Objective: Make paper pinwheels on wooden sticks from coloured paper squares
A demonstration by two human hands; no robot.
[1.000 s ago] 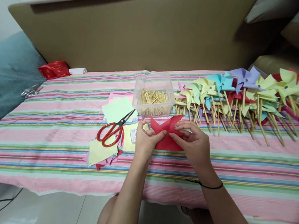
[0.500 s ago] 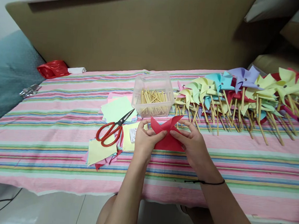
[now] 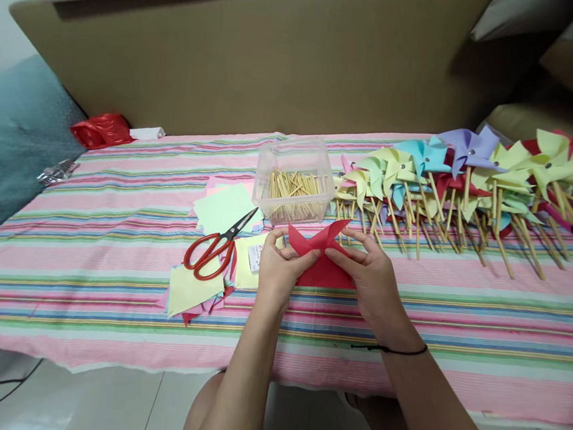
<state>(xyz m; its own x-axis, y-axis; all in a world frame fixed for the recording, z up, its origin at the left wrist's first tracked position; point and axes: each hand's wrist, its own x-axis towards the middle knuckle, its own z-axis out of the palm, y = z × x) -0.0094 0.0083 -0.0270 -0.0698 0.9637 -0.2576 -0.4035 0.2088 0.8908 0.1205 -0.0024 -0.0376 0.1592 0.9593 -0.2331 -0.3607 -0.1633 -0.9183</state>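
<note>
Between my two hands is a red sheet of paper (image 3: 325, 272), its upper corners bent in toward the middle like a pinwheel. My left hand (image 3: 282, 261) pinches its left side, thumb at the centre. From the right, my right hand (image 3: 369, 269) grips it the same way, its thumb close to the left one. Just left of my left hand lie yellow paper (image 3: 246, 275) with a small white box (image 3: 254, 258) on it, and red-handled scissors (image 3: 218, 246). Beyond the paper stands a clear plastic box (image 3: 296, 155) holding many short wooden sticks (image 3: 296, 188).
Many finished pinwheels (image 3: 426, 157) on sticks lie in a row at the right. Pale green sheets (image 3: 224, 206) and a yellow-topped paper stack (image 3: 192, 290) sit at the left. A red plastic bag (image 3: 102, 130) rests far left on the striped cloth (image 3: 114, 240).
Almost nothing differs. Both hands keep their hold on the red paper, and the view has shifted very slightly.
</note>
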